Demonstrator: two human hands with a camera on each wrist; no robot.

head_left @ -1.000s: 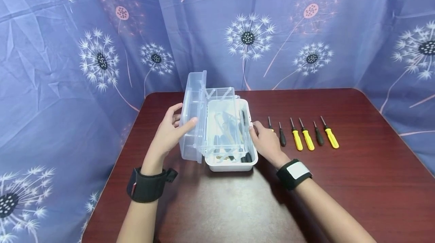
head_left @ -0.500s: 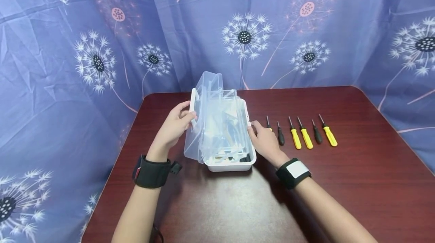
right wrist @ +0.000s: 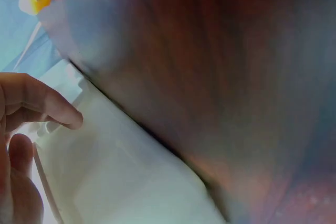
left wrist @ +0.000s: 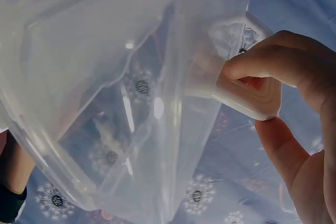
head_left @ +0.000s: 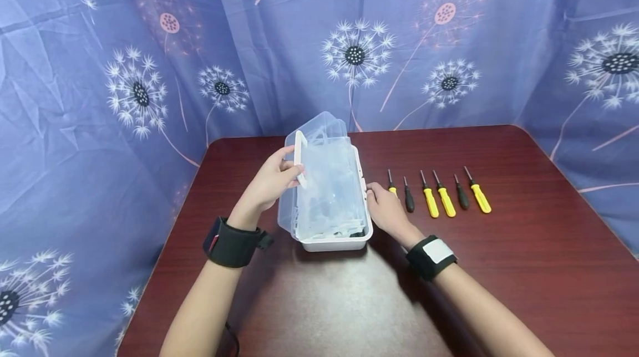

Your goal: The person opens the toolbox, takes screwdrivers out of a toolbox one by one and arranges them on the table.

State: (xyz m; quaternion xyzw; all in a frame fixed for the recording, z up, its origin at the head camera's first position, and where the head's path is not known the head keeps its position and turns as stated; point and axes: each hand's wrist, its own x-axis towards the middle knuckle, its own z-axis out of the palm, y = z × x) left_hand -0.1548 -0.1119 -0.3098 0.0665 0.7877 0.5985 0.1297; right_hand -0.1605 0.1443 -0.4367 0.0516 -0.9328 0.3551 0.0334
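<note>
Two hands at a plastic box on the tabletop (head_left: 499, 268).
Left hand (head_left: 267, 188) pinches the clear lid (head_left: 326, 179) by its white handle; right hand (head_left: 386, 210), fingers relaxed, touches the white box (head_left: 331, 244) at 3 o'clock.

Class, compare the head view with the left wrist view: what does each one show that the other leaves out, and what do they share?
Only the head view shows the whole table, the row of six screwdrivers, the white box base and the right hand resting against its side. Only the left wrist view shows, close up, the fingers curled round the white latch, with the curtain seen through the clear plastic. Both show the left hand gripping the clear lid, which is tilted partway over the box.
</note>
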